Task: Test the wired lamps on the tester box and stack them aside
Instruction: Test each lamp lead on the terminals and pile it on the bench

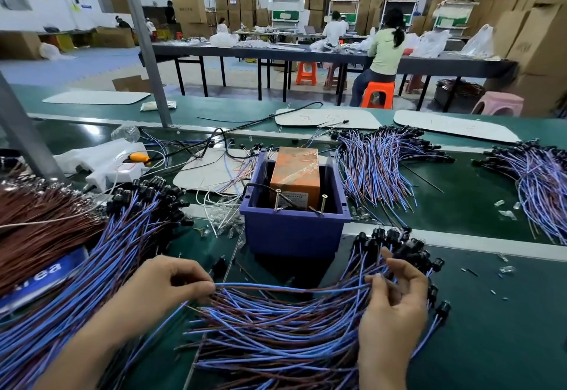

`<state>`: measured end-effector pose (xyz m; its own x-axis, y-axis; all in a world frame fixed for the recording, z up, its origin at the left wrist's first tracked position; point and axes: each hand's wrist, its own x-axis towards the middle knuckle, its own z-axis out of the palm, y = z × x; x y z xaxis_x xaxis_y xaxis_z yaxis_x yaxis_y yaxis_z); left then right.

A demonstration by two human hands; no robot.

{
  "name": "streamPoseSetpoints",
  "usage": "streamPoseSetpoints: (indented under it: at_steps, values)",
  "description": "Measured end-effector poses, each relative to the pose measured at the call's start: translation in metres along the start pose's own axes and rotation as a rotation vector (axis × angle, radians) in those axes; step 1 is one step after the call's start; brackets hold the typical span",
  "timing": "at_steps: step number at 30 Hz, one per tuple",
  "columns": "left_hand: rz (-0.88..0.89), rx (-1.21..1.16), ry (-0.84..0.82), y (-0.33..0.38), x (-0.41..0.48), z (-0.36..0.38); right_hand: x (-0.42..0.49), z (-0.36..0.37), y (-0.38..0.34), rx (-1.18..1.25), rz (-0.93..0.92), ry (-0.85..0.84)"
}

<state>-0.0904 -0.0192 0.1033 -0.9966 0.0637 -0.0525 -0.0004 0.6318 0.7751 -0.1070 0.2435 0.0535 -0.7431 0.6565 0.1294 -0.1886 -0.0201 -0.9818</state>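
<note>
Slender blue wire, apparently in left hand

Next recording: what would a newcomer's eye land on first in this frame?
Most striking is the fan of blue and brown wired lamps spread across the foreground, the left hand pinching its wire ends and the right hand gripping near the black sockets. Just behind stands the orange tester box inside a blue bin, with more wire bundles heaped on both sides.
</note>
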Motion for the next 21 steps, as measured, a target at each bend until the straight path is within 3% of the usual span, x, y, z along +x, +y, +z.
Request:
streamPoseSetpoints:
  at_steps: [4, 7, 14, 17, 21]
  values:
    - [-0.020, 0.019, 0.046, -0.006, -0.001, -0.011, 0.000, -0.003, 0.003, -0.184, -0.056, 0.055]
    - [-0.051, -0.185, 0.078, -0.008, -0.002, -0.013, 0.001, -0.006, 0.003, -0.264, -0.084, 0.039]
    - [-0.106, -0.737, 0.128, 0.010, 0.002, -0.007, -0.006, 0.003, 0.007, -0.727, -0.093, -0.283]
    - [-0.104, -0.828, 0.096, 0.018, 0.006, -0.001, -0.009, 0.005, 0.007, -0.973, -0.156, -0.334]
    - [-0.054, -0.776, 0.047, 0.026, 0.008, 0.003, -0.011, 0.005, 0.008, -1.011, -0.159, -0.317]
